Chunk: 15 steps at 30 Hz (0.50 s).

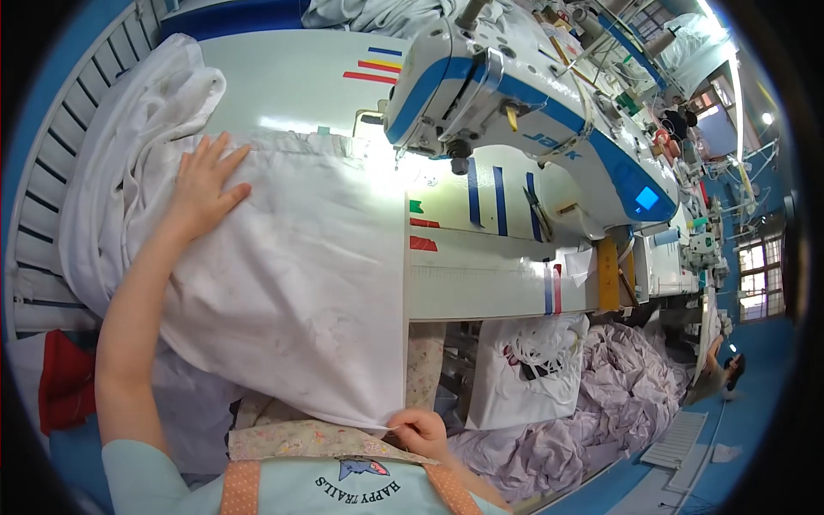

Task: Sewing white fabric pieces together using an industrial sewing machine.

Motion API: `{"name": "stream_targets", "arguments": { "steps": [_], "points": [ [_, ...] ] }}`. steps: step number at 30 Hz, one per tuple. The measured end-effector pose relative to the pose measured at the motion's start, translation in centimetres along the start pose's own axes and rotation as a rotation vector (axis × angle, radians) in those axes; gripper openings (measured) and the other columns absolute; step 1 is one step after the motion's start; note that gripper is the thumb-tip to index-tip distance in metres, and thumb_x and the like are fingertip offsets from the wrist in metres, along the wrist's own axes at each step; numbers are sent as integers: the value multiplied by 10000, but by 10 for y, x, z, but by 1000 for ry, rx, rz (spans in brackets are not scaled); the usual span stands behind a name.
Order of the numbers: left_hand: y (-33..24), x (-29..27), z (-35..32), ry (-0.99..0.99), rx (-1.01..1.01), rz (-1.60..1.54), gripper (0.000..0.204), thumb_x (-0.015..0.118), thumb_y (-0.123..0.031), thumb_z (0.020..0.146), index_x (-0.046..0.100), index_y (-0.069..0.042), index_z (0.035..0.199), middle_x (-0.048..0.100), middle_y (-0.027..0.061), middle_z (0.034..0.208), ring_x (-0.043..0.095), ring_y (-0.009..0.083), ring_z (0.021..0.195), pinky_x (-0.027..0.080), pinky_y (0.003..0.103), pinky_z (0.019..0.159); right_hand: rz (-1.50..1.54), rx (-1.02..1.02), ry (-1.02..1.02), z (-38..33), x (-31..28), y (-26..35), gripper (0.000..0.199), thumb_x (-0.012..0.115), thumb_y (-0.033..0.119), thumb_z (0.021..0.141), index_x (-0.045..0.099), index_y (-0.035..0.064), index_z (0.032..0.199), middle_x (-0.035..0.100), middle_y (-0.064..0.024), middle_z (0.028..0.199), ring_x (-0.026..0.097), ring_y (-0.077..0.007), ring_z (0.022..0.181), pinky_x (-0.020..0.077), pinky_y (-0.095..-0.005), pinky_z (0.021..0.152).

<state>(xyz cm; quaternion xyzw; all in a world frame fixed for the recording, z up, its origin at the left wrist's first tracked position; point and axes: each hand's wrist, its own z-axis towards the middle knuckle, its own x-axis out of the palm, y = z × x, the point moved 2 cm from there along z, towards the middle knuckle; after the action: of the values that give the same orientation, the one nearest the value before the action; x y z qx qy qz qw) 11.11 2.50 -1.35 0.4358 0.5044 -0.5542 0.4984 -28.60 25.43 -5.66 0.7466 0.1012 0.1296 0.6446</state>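
Two hands on one big piece of white cloth (300, 283) here. Over at the desk's left edge there's a heap of more white fabric (129, 163) bunched up and hanging off the side. The left hand (204, 184) is lying flat on the cloth near the far left part of the desk (292, 81), fingers spread apart, not gripping anything, just pressing down. The cloth itself covers the left half of the desk and drapes over the near edge toward the person's lap. Down at that hanging bottom corner, the right hand (421, 429) has its fingers pinched together on the cloth's edge. Moving right, the sewing machine (524, 120), white with blue trim, sits on the far right part of the desk, with the cloth's top edge just beside its needle area. Below the desk's right end, a pile of pale lilac fabric (601, 403) lies on the floor.
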Motion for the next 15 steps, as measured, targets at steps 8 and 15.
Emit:
{"name": "stream_targets", "arguments": {
  "steps": [8, 15],
  "points": [
    [-14, -17, -1, 23, 6, 18, 582, 590, -370, 851, 447, -150, 1371, 312, 119, 1483, 240, 320, 1387, 178, 492, 1123, -7, 279, 74, 33, 2, -57, 100, 537, 55, 922, 573, 9, 1004, 578, -64, 954, 612, -133, 847, 504, -270, 727],
    [-65, -24, -30, 73, 420, -117, 603, 624, -250, 795, 451, -37, 1331, 356, 149, 1451, 284, 322, 1367, 176, 486, 1135, -413, 102, -45, 87, -16, -81, 143, 573, 79, 862, 606, 48, 998, 646, -124, 898, 619, -293, 820, 486, -338, 726]
  ]
}}
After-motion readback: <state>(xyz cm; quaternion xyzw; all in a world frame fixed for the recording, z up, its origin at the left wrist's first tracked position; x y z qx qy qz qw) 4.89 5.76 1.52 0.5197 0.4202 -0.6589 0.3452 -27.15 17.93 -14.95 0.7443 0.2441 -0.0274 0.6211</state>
